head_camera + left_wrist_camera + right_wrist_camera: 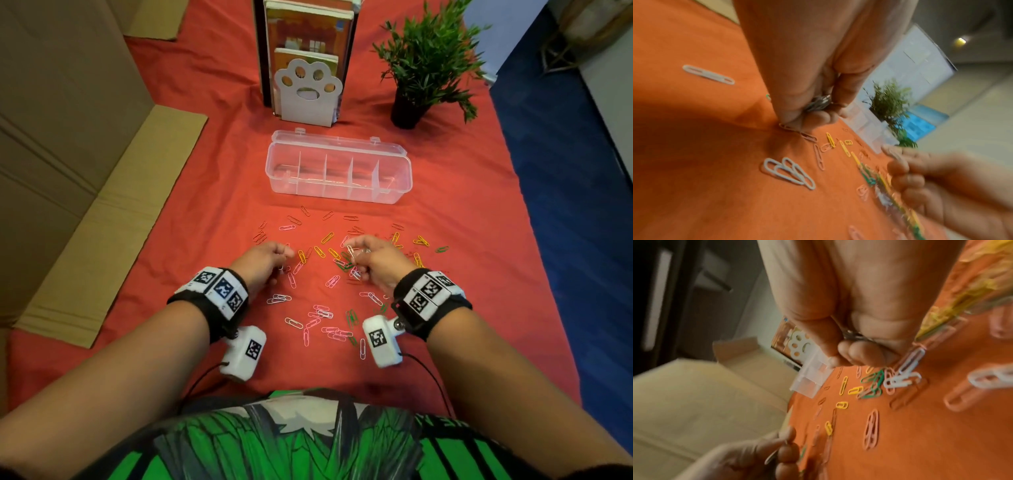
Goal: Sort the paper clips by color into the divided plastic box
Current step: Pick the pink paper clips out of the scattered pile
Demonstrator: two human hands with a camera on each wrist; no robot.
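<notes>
Risk: mixed colors reaching one compartment, since the paper clips [329,274] lie tangled on the near bench. The divided plastic box [339,171] stands farther back, apparently empty. Left hand [265,262] and right hand [376,263] hover low, each grip curled around collected white clips.

The head view is evenly and brightly lit, with soft, faint shadows thrown on the bench [205,222]; its edges are bowed by the wide lens. Both wrist views are dimmer, warm-tinted and smeared by motion blur, with backgrounds beyond each grip left out of focus.
</notes>
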